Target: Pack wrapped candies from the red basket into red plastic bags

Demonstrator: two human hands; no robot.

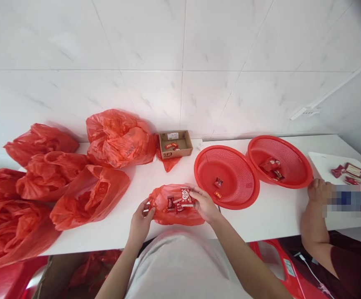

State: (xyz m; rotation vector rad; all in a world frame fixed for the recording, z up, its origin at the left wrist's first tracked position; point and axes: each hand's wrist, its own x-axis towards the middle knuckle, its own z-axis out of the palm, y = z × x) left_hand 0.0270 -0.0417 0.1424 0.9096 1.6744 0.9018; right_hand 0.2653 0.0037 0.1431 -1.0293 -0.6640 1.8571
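Observation:
A red plastic bag (162, 216) lies spread on the table in front of me, its mouth open, with several small wrapped candies (176, 206) inside. My left hand (142, 216) pinches the bag's left edge between thumb and fingers. Over the bag's right side, my right hand (203, 203) grips a red-and-white candy packet (186, 196) marked "520". To the right of that hand stands a red plastic basket (251, 199) with two small wrapped pieces at its bottom.
A second red basket (303, 174) holds several packets. A small cardboard box (176, 153) stands near the wall. Several red bags (121, 141) crowd the table's left side. A co-worker's hand (319, 191) touches the second basket's right rim, beside a white tray (320, 162) with wrapped pieces.

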